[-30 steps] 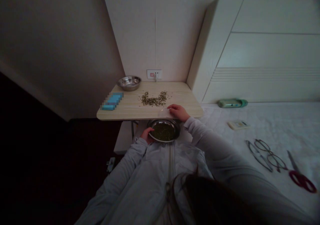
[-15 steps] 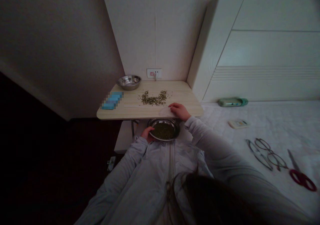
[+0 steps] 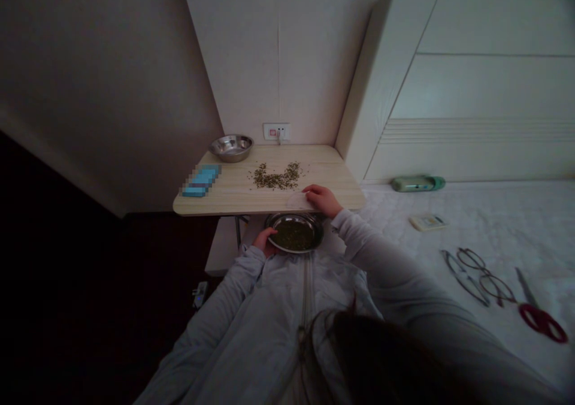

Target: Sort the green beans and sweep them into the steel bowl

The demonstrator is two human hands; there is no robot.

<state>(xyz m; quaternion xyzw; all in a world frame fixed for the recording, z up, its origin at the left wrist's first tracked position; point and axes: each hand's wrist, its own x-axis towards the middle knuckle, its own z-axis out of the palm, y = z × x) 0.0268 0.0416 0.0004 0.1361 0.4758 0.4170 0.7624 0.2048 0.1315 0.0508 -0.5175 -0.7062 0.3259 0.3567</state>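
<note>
Below the front edge of the small wooden table (image 3: 224, 203), my left hand (image 3: 265, 242) grips the left rim of a metal bowl (image 3: 315, 237) with small green bits (image 3: 293, 235) in it. My right hand (image 3: 324, 200) is at the table's front edge, its fingers closed on a thin whitish, rounded piece (image 3: 296, 200) that rests on the tabletop. Just behind that piece, small greenish-brown bits (image 3: 276, 180) lie scattered in a rough U shape. A second metal bowl (image 3: 232, 148) stands at the table's back left corner.
A blue pixelated item (image 3: 201, 181) lies on the table's left side. On the white bed (image 3: 386, 231) at the right are a green bottle (image 3: 415, 183), a pale flat box (image 3: 428, 222), glasses (image 3: 498, 288) and red-handled scissors (image 3: 541, 321). A wall socket (image 3: 277, 132) is behind the table.
The whitish piece under my right hand has shifted very slightly to the left. Otherwise both hands and the held bowl stay in nearly the same place.
</note>
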